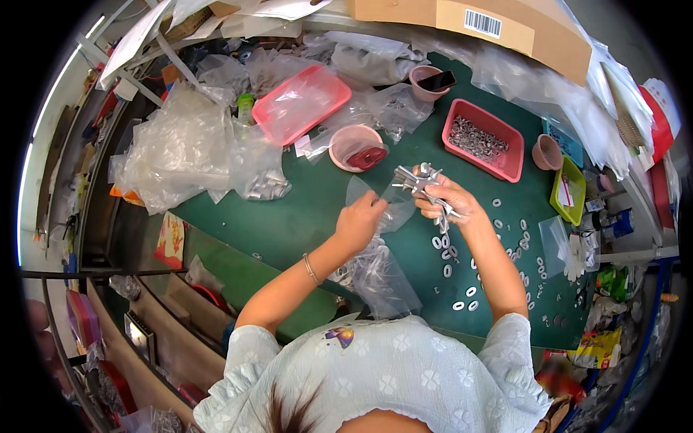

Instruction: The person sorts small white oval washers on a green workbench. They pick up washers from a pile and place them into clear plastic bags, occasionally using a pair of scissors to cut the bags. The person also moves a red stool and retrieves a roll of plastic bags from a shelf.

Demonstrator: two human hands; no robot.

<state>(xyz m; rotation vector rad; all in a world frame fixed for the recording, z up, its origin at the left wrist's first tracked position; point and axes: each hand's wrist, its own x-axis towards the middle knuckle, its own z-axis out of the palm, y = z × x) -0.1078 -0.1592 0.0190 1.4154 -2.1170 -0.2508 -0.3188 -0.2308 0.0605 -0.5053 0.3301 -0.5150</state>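
Note:
My right hand (pixel 453 202) is closed round a bunch of slim silver metal pieces (pixel 417 183), which stick out between the fingers in several directions. To its left, the fingers of my left hand (pixel 359 222) are pinched together at the edge of a small clear plastic bag (pixel 395 215). That bag hangs between the two hands, over the green tabletop (pixel 303 216). Closer to my body lies another clear bag (pixel 386 278), with silver parts showing at its left side. Flat oval metal rings (pixel 447 271) are scattered beside and below my right hand.
A pink tray (pixel 517 163) of small metal rings stands at the far right. A pink bowl (pixel 336 150) with a red object sits ahead, beside a pink lid-like tray (pixel 268 115). Big clear bags (pixel 180 148) crowd the left; a green basket (pixel 574 209) stands right.

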